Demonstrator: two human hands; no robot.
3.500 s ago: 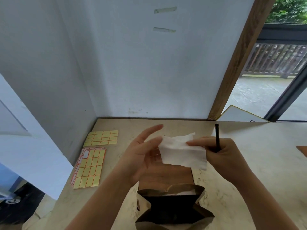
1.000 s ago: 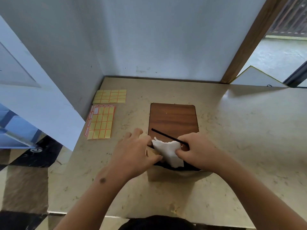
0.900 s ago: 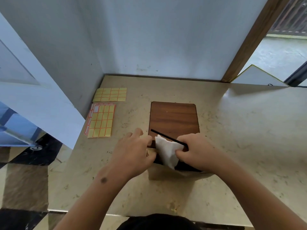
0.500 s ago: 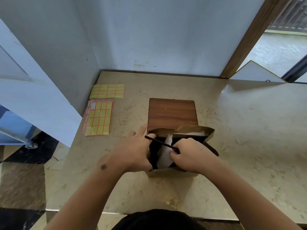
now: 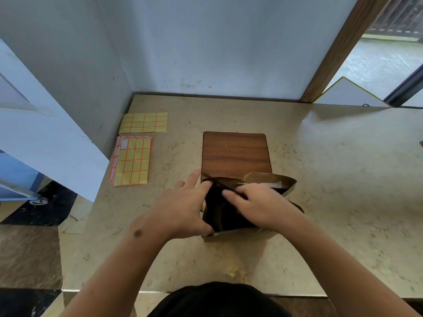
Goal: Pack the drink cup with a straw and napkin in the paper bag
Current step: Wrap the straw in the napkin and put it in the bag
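A brown paper bag (image 5: 271,180) stands open on the beige counter, just in front of a wooden board. My left hand (image 5: 183,209) grips the bag's left edge and holds the mouth apart. My right hand (image 5: 258,204) reaches into the mouth from above, its fingers pinching a thin black straw (image 5: 216,182) that slants across the opening toward the far left. No napkin shows; a small white patch (image 5: 275,184) is visible inside the far wall. The bag's dark interior and my hands hide any cup.
A dark wooden board (image 5: 235,154) lies flat behind the bag. Two yellow label sheets (image 5: 144,122) (image 5: 131,161) lie at the left near the wall. A white panel (image 5: 350,94) leans at the back right. The counter's near edge (image 5: 206,291) is by my body.
The white napkin, held over the bag before, has gone down into the bag and out of sight. My right hand has sunk lower into the mouth with the straw.
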